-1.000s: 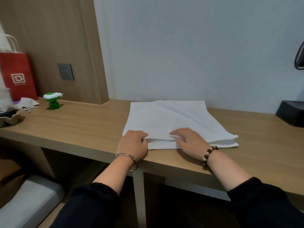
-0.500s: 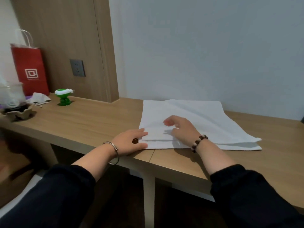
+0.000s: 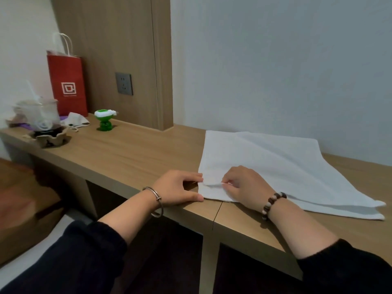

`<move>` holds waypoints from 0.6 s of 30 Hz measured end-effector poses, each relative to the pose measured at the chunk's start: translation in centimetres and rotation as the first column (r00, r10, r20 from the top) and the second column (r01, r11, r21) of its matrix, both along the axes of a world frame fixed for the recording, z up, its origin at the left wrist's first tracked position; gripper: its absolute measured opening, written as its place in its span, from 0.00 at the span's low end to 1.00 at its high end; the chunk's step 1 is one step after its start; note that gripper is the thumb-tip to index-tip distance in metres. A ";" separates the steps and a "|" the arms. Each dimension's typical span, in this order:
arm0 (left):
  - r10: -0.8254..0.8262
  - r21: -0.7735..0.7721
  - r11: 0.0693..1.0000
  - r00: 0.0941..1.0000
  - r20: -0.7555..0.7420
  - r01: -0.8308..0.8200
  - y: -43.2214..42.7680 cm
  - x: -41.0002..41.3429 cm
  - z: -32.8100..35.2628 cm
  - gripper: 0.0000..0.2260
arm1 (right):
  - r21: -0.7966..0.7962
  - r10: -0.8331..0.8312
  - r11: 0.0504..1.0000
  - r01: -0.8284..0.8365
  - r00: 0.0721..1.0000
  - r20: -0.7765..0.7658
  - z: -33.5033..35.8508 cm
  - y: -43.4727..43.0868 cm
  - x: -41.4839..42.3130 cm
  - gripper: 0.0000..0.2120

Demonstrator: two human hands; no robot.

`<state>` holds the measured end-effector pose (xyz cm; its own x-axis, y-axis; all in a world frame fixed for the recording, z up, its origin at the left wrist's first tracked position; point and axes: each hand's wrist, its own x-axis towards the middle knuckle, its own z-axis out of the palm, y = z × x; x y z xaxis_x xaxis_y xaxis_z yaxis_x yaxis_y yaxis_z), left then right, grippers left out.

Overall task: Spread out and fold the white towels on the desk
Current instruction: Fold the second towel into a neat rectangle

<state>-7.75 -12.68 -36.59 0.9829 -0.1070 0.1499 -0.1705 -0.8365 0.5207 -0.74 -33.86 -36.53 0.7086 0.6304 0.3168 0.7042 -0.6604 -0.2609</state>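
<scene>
White towel lies on the right part of the desk, layered, with its near-left corner in hand.
Right hand pinches the top layer's edge at that corner. Left hand lies loosely spread beside it, fingertips touching the edge. Best bet: pin the lower layer, lift only the top one, and square the mismatched right corners before creasing.

Wooden desk under me. My left hand rests near its front edge, and my right hand rests on the towel, which spreads rightward and away from my fingers. Well off beyond my left fingertips stand a green toy, a mask, a red bag and a cup in a holder.
</scene>
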 end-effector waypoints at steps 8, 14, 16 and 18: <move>0.077 -0.083 0.994 0.993 0.091 -0.069 -0.7 -0.6 -0.2 0.22 | 0.708 -0.253 0.695 0.126 0.964 0.077 1.4 0.9 -0.9 0.07; 0.102 -0.031 0.995 0.982 0.158 -0.098 -0.9 -1.0 -0.1 0.22 | 0.105 0.071 0.993 -0.062 0.993 -0.092 0.7 0.7 -1.7 0.07; 0.101 -0.041 0.995 0.981 0.164 -0.096 -0.9 -1.1 -0.1 0.21 | 0.142 0.092 0.987 -0.071 0.984 -0.152 0.8 0.7 -1.9 0.05; 0.095 -0.031 0.995 0.982 0.162 -0.091 -0.9 -1.2 -0.1 0.21 | 0.120 0.109 0.989 -0.090 0.981 -0.160 0.7 1.0 -2.2 0.05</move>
